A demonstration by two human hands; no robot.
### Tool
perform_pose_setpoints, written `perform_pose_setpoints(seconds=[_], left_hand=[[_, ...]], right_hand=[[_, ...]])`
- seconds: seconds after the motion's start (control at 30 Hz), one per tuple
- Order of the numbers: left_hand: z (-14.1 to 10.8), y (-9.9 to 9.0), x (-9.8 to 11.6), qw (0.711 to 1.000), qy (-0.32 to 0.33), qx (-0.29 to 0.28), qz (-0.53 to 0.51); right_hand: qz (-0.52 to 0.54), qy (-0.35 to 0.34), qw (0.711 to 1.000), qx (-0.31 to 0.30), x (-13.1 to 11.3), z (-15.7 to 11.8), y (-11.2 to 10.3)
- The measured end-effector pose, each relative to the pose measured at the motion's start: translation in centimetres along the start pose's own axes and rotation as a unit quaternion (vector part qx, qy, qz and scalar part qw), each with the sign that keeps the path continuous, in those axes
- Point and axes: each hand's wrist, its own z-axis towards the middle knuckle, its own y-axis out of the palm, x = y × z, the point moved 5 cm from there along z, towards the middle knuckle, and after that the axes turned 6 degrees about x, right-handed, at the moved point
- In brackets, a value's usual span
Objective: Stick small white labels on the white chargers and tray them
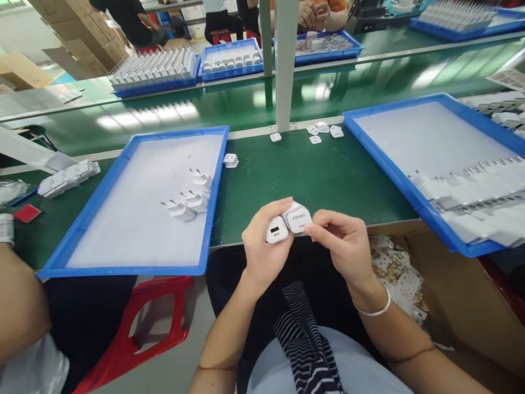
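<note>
My left hand [266, 243] is closed around two white plug chargers held side by side. The left charger [277, 230] faces me with a dark USB slot and a smaller port below it. Grey lettering and one small slot show on the end face of the right charger [298, 219]. My right hand [342, 241] pinches that lettered charger's lower right corner between thumb and finger. Whether the lettered face is a separate plate cannot be made out. Small white face plates [322, 127] lie on the green table [283, 169] beyond my hands.
On the left, a blue tray [215, 191] carries several white chargers [196, 201], pins up. Rows of chargers fill part of the right blue tray [394, 169]. A white post [284, 65] rises ahead. Another person's arm [20, 301] is at left, beside a red stool [164, 293].
</note>
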Motion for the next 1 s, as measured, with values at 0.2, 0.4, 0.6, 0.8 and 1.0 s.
perform_pose_setpoints(seconds=[0.2, 0.4, 0.6, 0.8, 1.0], left_hand=[[0.0, 0.2, 0.2, 1.0, 0.008, -0.002, -0.002], [0.1, 0.2, 0.3, 1.0, 0.022, -0.012, -0.001], [0.0, 0.2, 0.3, 1.0, 0.024, -0.009, 0.01], [0.0, 0.3, 0.4, 0.999, 0.019, -0.011, 0.023], [0.0, 0.3, 0.2, 1.0, 0.008, -0.002, 0.025]], right_hand=[[0.01, 0.034, 0.999, 0.0, 0.3, 0.1, -0.3], [0.034, 0.073, 0.997, -0.013, 0.6, 0.2, -0.6], [0.036, 0.101, 0.994, -0.014, 0.8, 0.2, -0.6], [0.053, 0.155, 0.986, -0.002, 1.4, 0.3, -0.5], [0.05, 0.148, 0.988, 0.007, 1.7, 0.4, -0.5]])
